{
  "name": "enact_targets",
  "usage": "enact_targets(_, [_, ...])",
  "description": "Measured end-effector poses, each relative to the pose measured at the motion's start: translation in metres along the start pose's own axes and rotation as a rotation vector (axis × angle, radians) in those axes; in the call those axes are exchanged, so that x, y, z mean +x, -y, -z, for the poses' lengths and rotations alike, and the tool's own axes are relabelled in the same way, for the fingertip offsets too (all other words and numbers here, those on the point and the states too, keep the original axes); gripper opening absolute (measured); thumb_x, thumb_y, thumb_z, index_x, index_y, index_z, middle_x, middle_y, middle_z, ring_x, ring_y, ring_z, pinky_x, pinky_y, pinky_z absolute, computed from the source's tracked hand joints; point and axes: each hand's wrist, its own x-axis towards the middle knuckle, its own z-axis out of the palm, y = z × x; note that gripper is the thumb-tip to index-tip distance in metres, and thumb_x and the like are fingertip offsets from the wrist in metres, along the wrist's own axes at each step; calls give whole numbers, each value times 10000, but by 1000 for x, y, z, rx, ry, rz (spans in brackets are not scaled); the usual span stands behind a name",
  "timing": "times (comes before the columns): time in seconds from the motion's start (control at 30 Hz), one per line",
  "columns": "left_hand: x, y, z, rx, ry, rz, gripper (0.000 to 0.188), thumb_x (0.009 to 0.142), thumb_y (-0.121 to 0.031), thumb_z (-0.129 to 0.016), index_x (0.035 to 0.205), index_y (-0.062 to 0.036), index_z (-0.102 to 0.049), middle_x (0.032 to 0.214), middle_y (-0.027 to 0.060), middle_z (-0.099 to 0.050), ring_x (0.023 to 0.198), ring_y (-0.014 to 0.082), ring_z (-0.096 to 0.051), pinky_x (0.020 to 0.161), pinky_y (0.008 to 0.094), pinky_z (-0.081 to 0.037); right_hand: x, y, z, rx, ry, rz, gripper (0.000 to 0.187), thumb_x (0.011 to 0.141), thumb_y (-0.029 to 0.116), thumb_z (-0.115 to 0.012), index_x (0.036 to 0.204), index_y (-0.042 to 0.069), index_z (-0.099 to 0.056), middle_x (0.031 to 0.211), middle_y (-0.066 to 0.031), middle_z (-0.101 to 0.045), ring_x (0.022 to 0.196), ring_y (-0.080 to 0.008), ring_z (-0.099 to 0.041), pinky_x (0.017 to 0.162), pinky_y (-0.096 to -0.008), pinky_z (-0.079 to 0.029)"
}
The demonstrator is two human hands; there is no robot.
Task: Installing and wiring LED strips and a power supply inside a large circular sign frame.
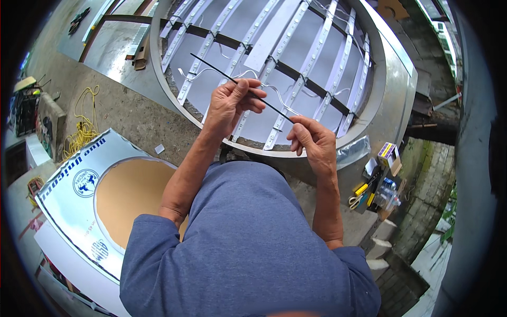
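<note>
My left hand (232, 100) pinches a long thin black cable tie (274, 110) near its middle. At the tie's lower right end, the fingertips of my right hand (315, 143) are closed on it. It slants from upper left to lower right, over the near part of a large round metal frame (383, 79). Inside the frame, several white LED strips (318, 48) run side by side across dark crossbars (288, 70). Small black ties bind strips to bars at some crossings. A loose white wire (196, 74) ends in a small plug left of my left hand.
Right of the frame lie a clear plastic bag (353, 152), a small purple-yellow box (388, 153), scissors (355, 199) and a clear plastic bottle (388, 195). At left are a yellow cord (84, 124) and a printed white sheet (63, 198) with a tan round area.
</note>
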Motion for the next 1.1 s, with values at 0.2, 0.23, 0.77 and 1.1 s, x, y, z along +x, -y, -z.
enact_targets(0.2, [7,9,-8,-97,64,-38,421,1046,-330,-528,1203,46,-637,1053,202,-728,841,247,-756,710,326,-639,22,11,12,-133,-48,18,166,999,104,-644,1105,-1,-718,767,-6,-651,628,-48,-545,557,-200,-428])
enact_targets(0.23, [8,8,-11,-93,75,-16,419,1044,-306,-549,1248,52,-620,1108,193,-716,897,240,-749,727,313,-634,30,11,22,-204,-67,88,155,994,100,-646,1096,9,-720,768,2,-652,628,-47,-545,558,-206,-425])
enact_targets(0.77, [49,67,-5,1011,-269,-256,331,944,-52,-624,1244,81,-582,1200,198,-623,768,226,-724,614,318,-567,233,141,79,-1470,44,1101,65,957,133,-651,1008,92,-656,870,-56,-680,766,-256,-701,680,-367,-570])
enact_targets(1.1, [50,59,-15,1484,-284,-356,212,909,-85,-638,1120,-60,-625,1101,122,-646,833,336,-685,696,421,-569,298,155,63,-1571,173,1227,106,935,64,-655,1034,101,-660,935,-59,-689,887,-264,-717,763,-389,-594])
